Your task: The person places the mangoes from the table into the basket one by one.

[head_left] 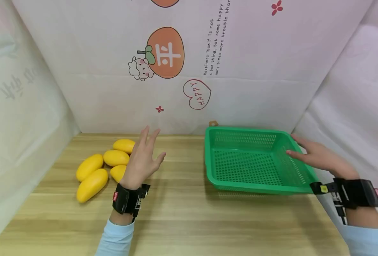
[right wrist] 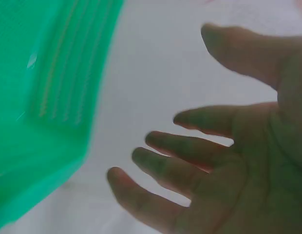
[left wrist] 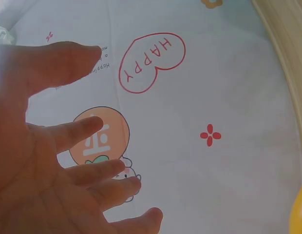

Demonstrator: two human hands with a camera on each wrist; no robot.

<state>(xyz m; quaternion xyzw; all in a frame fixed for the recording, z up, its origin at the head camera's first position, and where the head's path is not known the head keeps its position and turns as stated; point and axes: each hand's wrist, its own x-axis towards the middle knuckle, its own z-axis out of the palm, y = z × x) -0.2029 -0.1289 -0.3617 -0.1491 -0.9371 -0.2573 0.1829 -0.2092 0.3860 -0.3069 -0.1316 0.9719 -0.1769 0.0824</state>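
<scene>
My left hand [head_left: 143,160] hovers with spread fingers beside several yellow mango-like fruits [head_left: 92,185] on the left of the table, partly covering some of them. In the left wrist view the same hand [left wrist: 68,161] holds nothing, and a sliver of yellow [left wrist: 299,212] shows at the right edge. A green mesh basket [head_left: 246,186] stands at the right, with nothing in it. My right hand [head_left: 323,158] is at its right rim, fingers extended. The right wrist view shows that hand [right wrist: 214,161] apart from the basket wall [right wrist: 73,87], holding nothing.
The wooden table [head_left: 189,224] meets a printed white cloth [head_left: 112,99] behind. More white cloth hangs at the left [head_left: 19,117] and right [head_left: 352,106] sides, the right one close to the basket and my right arm.
</scene>
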